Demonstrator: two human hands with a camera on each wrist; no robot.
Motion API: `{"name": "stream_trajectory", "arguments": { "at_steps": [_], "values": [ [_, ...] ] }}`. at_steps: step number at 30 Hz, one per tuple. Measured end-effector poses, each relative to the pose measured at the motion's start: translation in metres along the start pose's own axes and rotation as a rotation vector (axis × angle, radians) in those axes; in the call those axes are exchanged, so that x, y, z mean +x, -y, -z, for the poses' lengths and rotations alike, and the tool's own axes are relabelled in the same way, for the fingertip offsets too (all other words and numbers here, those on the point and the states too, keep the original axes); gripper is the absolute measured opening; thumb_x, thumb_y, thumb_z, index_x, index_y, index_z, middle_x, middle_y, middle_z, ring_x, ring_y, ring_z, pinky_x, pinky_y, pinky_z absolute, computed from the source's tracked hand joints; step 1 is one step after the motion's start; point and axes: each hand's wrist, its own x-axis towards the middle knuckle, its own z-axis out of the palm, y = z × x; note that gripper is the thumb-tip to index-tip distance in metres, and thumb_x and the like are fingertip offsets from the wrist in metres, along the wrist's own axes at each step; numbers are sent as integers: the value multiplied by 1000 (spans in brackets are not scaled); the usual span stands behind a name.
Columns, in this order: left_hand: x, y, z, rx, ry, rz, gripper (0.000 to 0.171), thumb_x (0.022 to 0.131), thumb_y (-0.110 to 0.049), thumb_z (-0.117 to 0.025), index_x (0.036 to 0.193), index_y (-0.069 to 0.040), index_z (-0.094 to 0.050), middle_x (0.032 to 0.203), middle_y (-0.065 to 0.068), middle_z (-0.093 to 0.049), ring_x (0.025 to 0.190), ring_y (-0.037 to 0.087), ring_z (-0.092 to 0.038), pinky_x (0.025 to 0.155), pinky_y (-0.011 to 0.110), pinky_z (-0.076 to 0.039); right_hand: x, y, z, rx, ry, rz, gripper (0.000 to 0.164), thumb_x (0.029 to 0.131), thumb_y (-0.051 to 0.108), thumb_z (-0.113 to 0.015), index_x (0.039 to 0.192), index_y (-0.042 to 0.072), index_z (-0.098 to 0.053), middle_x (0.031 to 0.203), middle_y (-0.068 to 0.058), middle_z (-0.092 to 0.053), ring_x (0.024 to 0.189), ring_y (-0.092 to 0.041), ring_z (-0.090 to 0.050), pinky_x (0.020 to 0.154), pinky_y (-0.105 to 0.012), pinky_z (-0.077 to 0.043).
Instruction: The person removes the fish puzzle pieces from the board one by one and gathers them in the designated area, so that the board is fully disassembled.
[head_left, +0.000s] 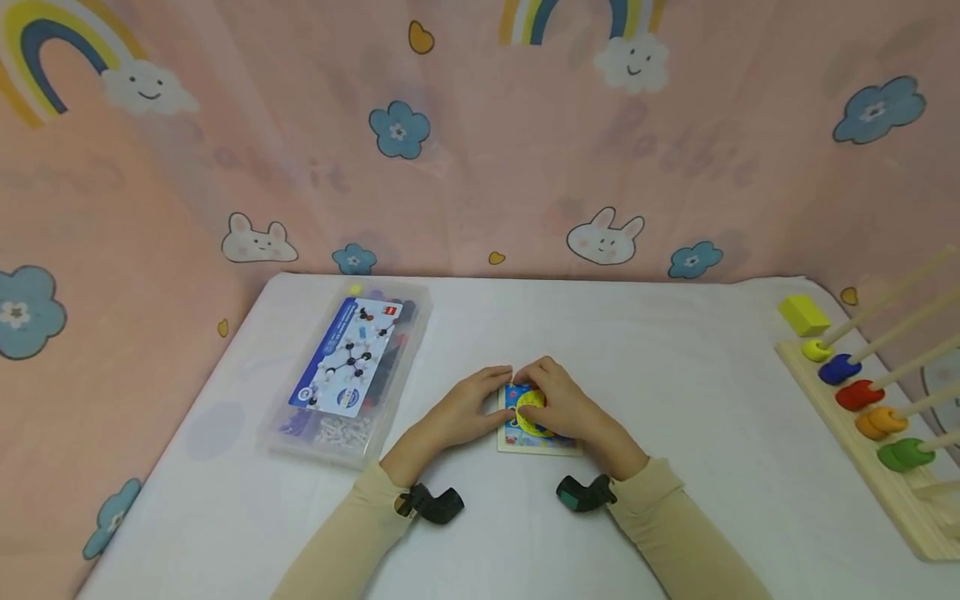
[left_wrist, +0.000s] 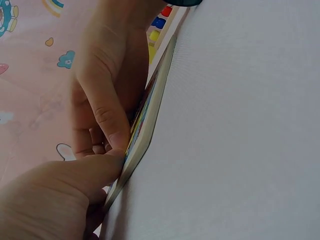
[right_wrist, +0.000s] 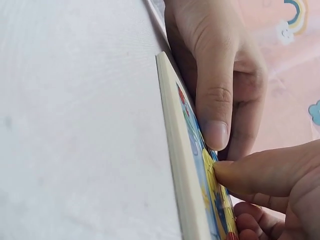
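A small flat wooden puzzle (head_left: 517, 437) lies on the white table, its blue picture bearing a large yellow shape (head_left: 532, 402). My left hand (head_left: 474, 408) holds the puzzle at its left side, thumb at the near part of the edge and fingers at the far corner. Over the upper part, my right hand (head_left: 564, 402) grips with bent fingers near the far edge. Its thumb (right_wrist: 240, 175) presses on the yellow shape in the right wrist view. From the left wrist, the puzzle's pale edge (left_wrist: 150, 125) shows against the cloth; several fingertips are hidden behind it.
Left of the hands lies a clear plastic case (head_left: 408, 350) of small parts with a molecule-model label. At the right edge stands a wooden rack (head_left: 832, 417) with coloured beads on slanted rods, a yellow block (head_left: 804, 315) behind it. A pink printed curtain (head_left: 480, 183) borders the table.
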Motion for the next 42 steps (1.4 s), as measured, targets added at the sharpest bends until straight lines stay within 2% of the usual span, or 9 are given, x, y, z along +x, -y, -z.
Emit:
{"name": "stream_trajectory", "arguments": {
  "at_steps": [7,15,21,27,34,42],
  "values": [
    [0,1,-1,1,-7,-1,59,89,-28,-67,138,0,-47,144,10,-45,135,24,-41,111,39,-36,2,2,-1,39,6,-45,32,82,8,-67,111,3,-56,111,-15,-46,101,-26,-44,93,-45,-44],
    [0,2,-1,2,-6,6,60,89,-28,-67,138,-1,-47,145,10,-45,135,25,-41,111,38,-36,4,1,-1,70,-12,-18,35,80,6,-67,112,4,-53,111,-14,-48,97,-24,-43,86,-38,-40],
    [0,3,-1,6,-19,-5,60,89,-29,-67,138,0,-47,144,11,-45,134,25,-42,111,38,-36,2,2,-1,92,-37,-14,36,82,5,-68,115,2,-55,113,-13,-53,98,-24,-47,87,-38,-43],
    [0,3,-2,9,-7,4,61,89,-29,-66,139,0,-46,146,10,-44,136,24,-39,112,38,-35,-2,1,-4,98,-90,-58,34,86,5,-66,119,2,-59,114,-12,-57,100,-23,-53,92,-42,-47],
    [0,3,-3,24,-12,12,61,89,-30,-66,139,0,-46,146,9,-43,136,23,-39,112,37,-35,-2,-3,-7,100,-133,-75,32,86,9,-67,117,3,-62,109,-9,-59,95,-19,-54,87,-38,-49],
    [-1,2,-3,21,-10,12,61,89,-31,-66,139,-1,-46,146,8,-43,136,23,-39,112,37,-35,-2,-4,-5,123,-128,-94,31,86,9,-67,116,5,-62,108,-8,-58,93,-18,-53,84,-34,-48]
  ]
}}
